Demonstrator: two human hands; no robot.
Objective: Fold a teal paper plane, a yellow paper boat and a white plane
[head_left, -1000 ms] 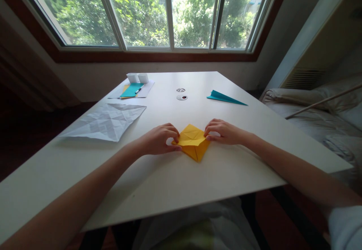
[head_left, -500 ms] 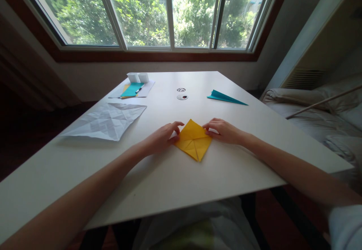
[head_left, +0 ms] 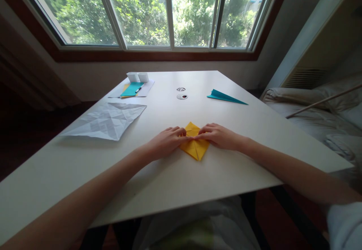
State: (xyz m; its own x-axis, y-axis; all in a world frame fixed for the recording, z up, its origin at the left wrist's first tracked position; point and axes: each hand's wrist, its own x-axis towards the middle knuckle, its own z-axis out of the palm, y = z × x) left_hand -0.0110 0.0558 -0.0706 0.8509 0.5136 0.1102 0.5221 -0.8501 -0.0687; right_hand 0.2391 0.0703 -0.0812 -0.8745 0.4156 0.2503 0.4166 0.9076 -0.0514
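A white tabletop (head_left: 169,182) fills the view, set under a wide window (head_left: 158,12) with green trees outside, and a bed with pale bedding (head_left: 319,118) sits off its right edge. Towards the left edge lies a creased white sheet (head_left: 106,121), spread flat. Up at the far left corner there's a teal sheet (head_left: 131,89) on more paper with a pen (head_left: 139,88) across it, and two small white boxes (head_left: 137,77) just behind. Near the far edge, in the middle, two small round holes (head_left: 181,93) show in the surface. Over towards the far right corner rests a teal folded plane (head_left: 224,97), well apart from everything else.

Now the action: the yellow folded paper (head_left: 195,148) lies flat near the middle of the near edge, its point aimed at the person. Both hands are on it. The left hand (head_left: 166,142) comes in from the left, fingers stretched flat and pressing down on the paper's left half. The right hand (head_left: 219,136) mirrors it from the right, fingers flat on the right half. Fingertips meet at the paper's centre line; neither hand grips anything, both simply press.
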